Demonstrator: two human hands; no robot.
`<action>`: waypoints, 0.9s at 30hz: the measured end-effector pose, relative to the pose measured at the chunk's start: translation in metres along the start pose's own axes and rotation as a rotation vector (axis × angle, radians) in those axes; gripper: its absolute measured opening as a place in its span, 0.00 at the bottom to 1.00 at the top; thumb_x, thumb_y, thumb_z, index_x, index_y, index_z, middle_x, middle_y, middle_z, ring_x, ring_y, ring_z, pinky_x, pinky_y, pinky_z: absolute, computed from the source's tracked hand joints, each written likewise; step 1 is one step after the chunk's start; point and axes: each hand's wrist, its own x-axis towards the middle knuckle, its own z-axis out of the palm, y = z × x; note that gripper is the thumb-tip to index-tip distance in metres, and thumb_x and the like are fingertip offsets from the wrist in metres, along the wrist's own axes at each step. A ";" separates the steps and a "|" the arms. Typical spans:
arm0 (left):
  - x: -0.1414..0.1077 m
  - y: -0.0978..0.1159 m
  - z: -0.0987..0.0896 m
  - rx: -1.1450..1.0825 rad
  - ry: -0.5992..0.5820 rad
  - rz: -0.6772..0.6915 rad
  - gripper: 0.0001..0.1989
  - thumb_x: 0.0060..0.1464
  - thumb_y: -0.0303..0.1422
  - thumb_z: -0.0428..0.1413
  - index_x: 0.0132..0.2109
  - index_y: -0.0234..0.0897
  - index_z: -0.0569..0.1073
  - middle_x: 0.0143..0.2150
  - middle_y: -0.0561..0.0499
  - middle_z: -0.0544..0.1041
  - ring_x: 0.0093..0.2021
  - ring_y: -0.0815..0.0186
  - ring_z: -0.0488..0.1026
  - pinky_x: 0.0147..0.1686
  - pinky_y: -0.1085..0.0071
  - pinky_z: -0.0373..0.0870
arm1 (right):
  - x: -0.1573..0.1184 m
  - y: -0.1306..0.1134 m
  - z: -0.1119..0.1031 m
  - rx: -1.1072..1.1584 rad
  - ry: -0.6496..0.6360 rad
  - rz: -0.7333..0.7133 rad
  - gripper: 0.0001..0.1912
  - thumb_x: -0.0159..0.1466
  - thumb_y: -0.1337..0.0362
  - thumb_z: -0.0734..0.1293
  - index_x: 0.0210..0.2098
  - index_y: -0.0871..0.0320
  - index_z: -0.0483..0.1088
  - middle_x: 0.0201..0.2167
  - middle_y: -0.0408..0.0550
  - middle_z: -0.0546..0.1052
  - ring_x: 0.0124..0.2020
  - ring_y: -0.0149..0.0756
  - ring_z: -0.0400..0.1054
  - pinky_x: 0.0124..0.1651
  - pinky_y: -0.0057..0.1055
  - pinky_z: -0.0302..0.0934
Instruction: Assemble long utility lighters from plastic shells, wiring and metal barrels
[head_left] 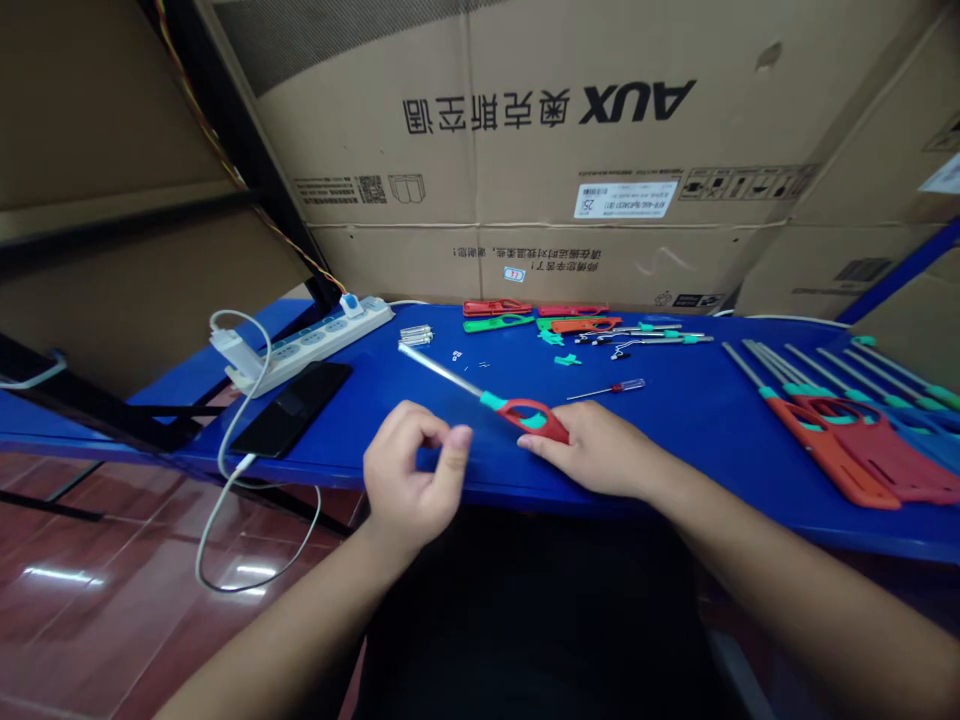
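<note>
My right hand (600,447) is wrapped round the red handle of a long-necked gas lighter (545,422). The lighter has a turquoise trigger and collar, and its metal tube points up and left over the table. Beside it, my left hand (411,480) has its fingers curled in and its thumb raised, apart from the lighter; no object shows in it. Just beyond the lighter lies a small screwdriver (619,387) with a red and clear handle. Turquoise trigger pieces (568,360) and small white bits (457,355) are scattered on the blue table (675,420).
Several finished-looking lighters (847,450) lie in a row at right. Handle shells (497,323), metal tubes with wires (667,338) and small metal cylinders (415,336) sit at the back. A phone (292,408) and power strip (315,345) with cables are at left. Cardboard (480,200) stands behind.
</note>
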 end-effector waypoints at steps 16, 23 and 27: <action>0.003 0.003 0.042 -0.702 -0.098 -0.459 0.17 0.59 0.46 0.59 0.43 0.36 0.70 0.34 0.51 0.74 0.33 0.67 0.71 0.35 0.72 0.70 | 0.001 -0.019 0.024 0.286 0.163 0.009 0.27 0.72 0.45 0.51 0.29 0.55 0.68 0.22 0.42 0.74 0.24 0.32 0.65 0.27 0.28 0.51; 0.001 0.003 0.058 -0.661 0.108 -0.438 0.15 0.58 0.44 0.61 0.43 0.37 0.70 0.39 0.50 0.75 0.38 0.66 0.74 0.40 0.71 0.71 | 0.033 -0.025 0.013 0.085 0.240 0.099 0.21 0.69 0.54 0.55 0.28 0.54 0.72 0.27 0.46 0.78 0.30 0.36 0.70 0.29 0.29 0.48; 0.003 -0.005 0.063 -0.690 0.055 -0.491 0.15 0.59 0.44 0.59 0.45 0.37 0.70 0.37 0.50 0.75 0.35 0.67 0.75 0.38 0.71 0.73 | 0.033 -0.025 0.016 -0.036 0.329 0.203 0.16 0.68 0.54 0.57 0.40 0.54 0.72 0.32 0.50 0.80 0.33 0.42 0.73 0.29 0.31 0.45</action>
